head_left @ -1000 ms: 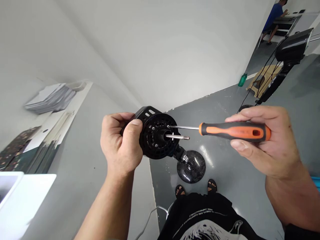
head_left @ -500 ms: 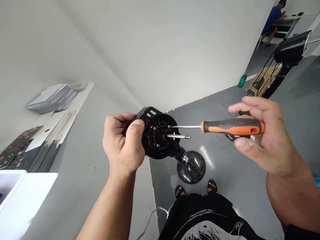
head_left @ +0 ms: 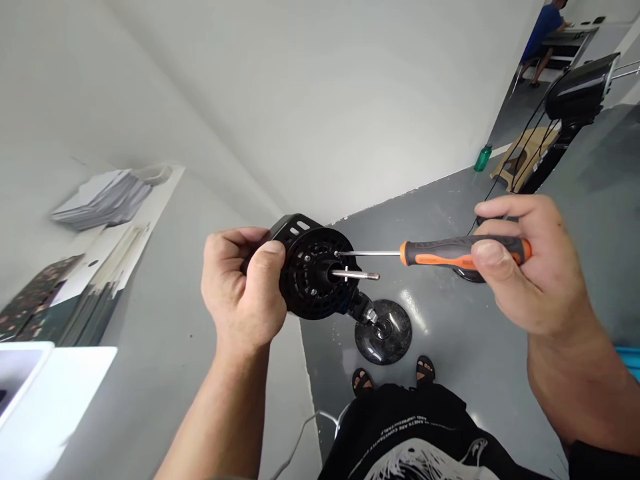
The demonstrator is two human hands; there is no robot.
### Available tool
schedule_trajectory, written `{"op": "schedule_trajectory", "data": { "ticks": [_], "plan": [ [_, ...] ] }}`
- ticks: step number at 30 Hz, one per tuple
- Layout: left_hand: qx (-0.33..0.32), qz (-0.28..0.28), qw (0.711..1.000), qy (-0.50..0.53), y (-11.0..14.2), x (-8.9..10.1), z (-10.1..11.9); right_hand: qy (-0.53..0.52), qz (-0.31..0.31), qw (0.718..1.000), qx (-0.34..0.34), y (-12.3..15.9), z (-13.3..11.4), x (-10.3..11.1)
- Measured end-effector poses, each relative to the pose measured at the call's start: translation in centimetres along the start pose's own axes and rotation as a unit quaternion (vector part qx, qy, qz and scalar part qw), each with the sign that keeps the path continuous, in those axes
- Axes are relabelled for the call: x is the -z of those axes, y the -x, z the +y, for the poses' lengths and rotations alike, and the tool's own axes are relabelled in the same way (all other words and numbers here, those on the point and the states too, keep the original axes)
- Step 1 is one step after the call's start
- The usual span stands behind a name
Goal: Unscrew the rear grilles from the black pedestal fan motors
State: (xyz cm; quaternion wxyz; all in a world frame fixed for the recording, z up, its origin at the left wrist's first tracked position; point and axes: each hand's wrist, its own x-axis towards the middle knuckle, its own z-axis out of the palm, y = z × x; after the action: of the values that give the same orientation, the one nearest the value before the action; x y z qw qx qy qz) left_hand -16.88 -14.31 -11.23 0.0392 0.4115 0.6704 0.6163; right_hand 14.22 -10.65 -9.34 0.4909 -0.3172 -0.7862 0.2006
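Note:
My left hand (head_left: 245, 283) grips the black fan motor housing (head_left: 300, 293) by its left side, thumb on the front rim. A threaded metal shaft (head_left: 363, 275) sticks out from the housing's centre, with a small cross pin through it. Several screws sit in the slotted front plate. My right hand (head_left: 525, 267) is closed round an orange and grey screwdriver (head_left: 445, 253), thumb pressed on the handle. The screwdriver's tip meets a screw at the upper right of the plate. Below, the housing joins a stand with a round glossy black base (head_left: 383, 340) on the floor.
A wall fills the upper middle. Papers (head_left: 100, 197) and files (head_left: 107, 283) stand on a shelf at left. At right are another black fan unit (head_left: 583, 87) on a pole, a beige stool (head_left: 527, 153) and a green bottle (head_left: 483, 158). A person (head_left: 545, 37) sits farther back.
The right hand's fingers, spread around the handle before, have closed, and the thumb now lies on the handle. The housing and left hand have barely shifted.

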Motion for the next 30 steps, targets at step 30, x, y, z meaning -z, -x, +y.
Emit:
{"op": "schedule_trajectory", "data": {
  "ticks": [30],
  "plan": [
    [-0.028, 0.000, 1.000, -0.002, -0.1, -0.2, 0.3, 0.008, 0.004, 0.999, -0.040, -0.4, -1.4, -0.5]
  ]
}}
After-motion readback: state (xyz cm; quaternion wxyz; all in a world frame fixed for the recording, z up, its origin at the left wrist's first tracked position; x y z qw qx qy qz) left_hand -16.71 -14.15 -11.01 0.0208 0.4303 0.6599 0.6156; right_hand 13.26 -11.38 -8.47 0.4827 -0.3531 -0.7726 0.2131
